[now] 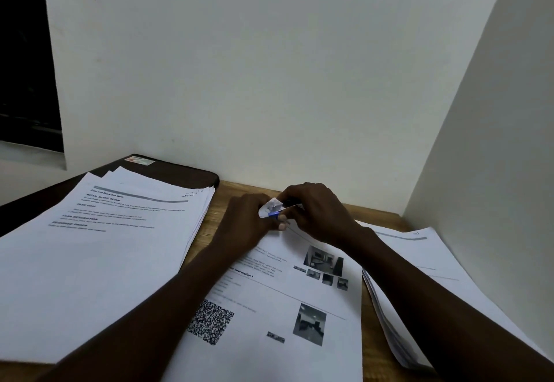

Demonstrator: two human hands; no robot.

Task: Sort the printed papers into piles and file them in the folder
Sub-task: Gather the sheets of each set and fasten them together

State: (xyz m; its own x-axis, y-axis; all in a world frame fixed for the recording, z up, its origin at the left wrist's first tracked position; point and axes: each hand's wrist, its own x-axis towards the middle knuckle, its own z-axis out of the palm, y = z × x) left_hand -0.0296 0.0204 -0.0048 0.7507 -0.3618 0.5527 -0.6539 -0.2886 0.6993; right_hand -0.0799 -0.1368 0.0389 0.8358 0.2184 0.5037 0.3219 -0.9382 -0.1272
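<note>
Folder: The dark folder (pixel 183 173) lies flat, far to the left of the left hand and a bit behind it. Its round corner stops close to the back wall.
Left pile: The left pile (pixel 105 246) of printed papers lies on the folder and hides most of it. Its sheets fan out at the right edge. That edge is near the left wrist, with a thin strip of bare wood between.
Bench: The bench (pixel 239 191) shows bare wood left of the left hand and just behind both hands.
Left hand: The left hand (pixel 248 216) has curled fingers and pinches one end of a small white and blue thing.
Small thing: The small white and blue thing (pixel 272 208) sits between the two hands. I cannot tell what it is.
Right hand: The right hand (pixel 317 210) curls its fingers round the other end.
Middle sheet: The middle sheet (pixel 284 306) lies flat under both hands, with its top edge right below them.
Right pile: The right pile (pixel 434 261) lies to the right of the right hand, partly under that arm.
Wall: The side wall (pixel 479 141) stands close past the right pile, so there is little room there.
</note>
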